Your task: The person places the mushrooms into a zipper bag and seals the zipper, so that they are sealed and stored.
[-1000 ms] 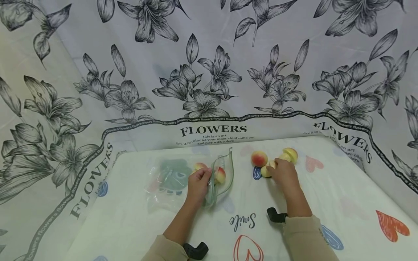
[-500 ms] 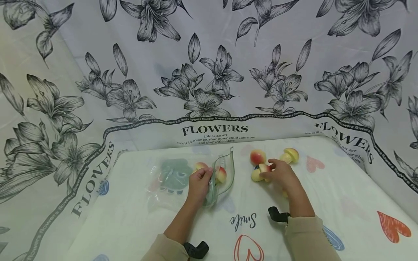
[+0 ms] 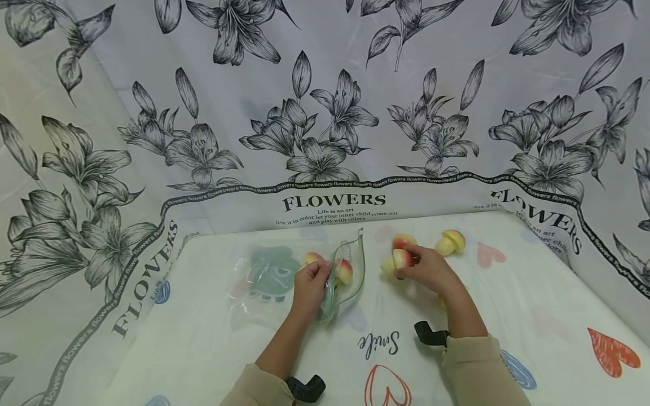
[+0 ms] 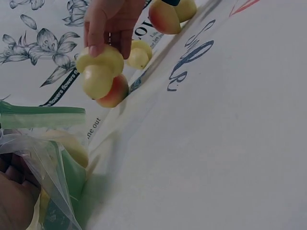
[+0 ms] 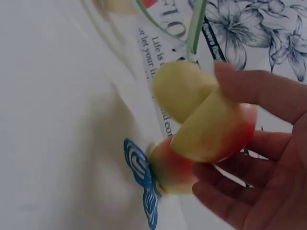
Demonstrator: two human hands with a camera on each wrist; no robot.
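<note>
My right hand (image 3: 431, 272) pinches a toy mushroom (image 3: 403, 259) by its red and yellow cap, fingers and thumb on either side. In the right wrist view its pale yellow stem (image 5: 180, 88) points away from the palm. My left hand (image 3: 307, 286) grips the edge of a clear zip bag (image 3: 238, 301) with a green dinosaur print and green zip strip. The bag's mouth gapes toward the right hand. Inside it, red and yellow mushrooms (image 3: 344, 272) show beside the left fingers. Part of the left hand is hidden behind the plastic in the left wrist view.
Behind the held mushroom lies another red-capped one (image 3: 404, 239). A yellow mushroom (image 3: 451, 242) lies farther right. Partly hidden by the right wrist is one more yellowish piece (image 3: 442, 303). A flower-printed curtain (image 3: 325, 124) rises behind the patterned tablecloth (image 3: 548, 304).
My right hand has picked up the mushroom from among the pieces on the right and moved it left, toward the bag. The left hand and the bag have stayed in place.
</note>
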